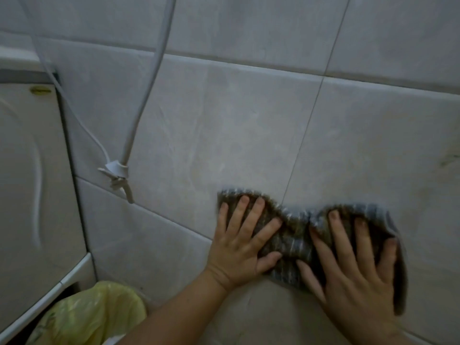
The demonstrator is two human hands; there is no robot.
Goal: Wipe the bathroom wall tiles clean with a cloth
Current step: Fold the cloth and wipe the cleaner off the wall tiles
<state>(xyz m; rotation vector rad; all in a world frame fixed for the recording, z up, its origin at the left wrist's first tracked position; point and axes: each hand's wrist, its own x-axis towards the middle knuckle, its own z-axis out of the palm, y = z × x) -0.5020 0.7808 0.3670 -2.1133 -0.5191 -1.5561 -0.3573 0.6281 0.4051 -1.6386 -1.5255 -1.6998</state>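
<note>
Hands [239,247] [353,265] press cloth [296,235] — sticker [39,90] illegible.

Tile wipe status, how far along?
Done: nothing provable; no tile looks distinctly cleaner. In hand: left hand and right hand press a striped grey-brown cloth flat against the pale grey wall tiles. Remaining: a dark smudge at the right edge, likely the tiles above.

The wall tiles [249,125] were large and pale grey, with thin dark joints, and they filled most of the frame. At the left edge stood a white appliance [29,170], close to the wall. A white hose [151,78] and a thinner cable [77,115] came down from the upper left and met at a white clip [115,171]. In the lower left corner lay a yellow plastic bag [94,314]. The light was dim.
</note>
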